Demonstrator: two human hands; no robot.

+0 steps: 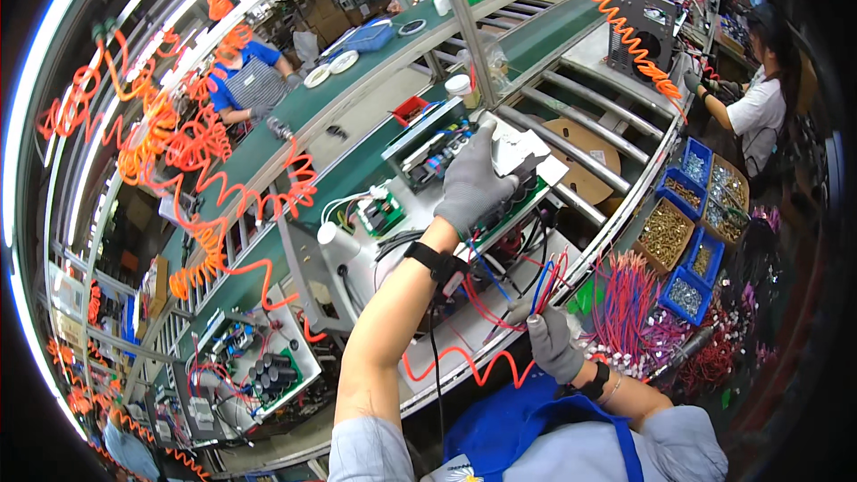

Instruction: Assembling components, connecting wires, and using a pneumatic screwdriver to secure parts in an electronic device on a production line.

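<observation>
My left hand (478, 183), in a grey glove, reaches over an open electrical unit (428, 156) with circuit boards. Its fingers are spread and lie on top of the boards, beside a white sheet (522, 153); the fingertips are partly hidden. Closer to my body, my right hand (553, 344), also gloved, is closed round a small bunch of red and blue wires (541, 290). Their upper ends stick up out of the fist. More red wires (482, 303) run from the unit toward this hand. A small green board (379, 212) and a white cylinder (335, 236) sit on the unit's metal plate.
Blue bins (686, 296) and cardboard boxes of screws (664, 234) stand at the right, near loose red wires (620, 299). A roller conveyor (589, 165) runs past. Orange coiled hoses (170, 143) hang at left. One person (250, 80) works across the line, another (759, 107) at far right.
</observation>
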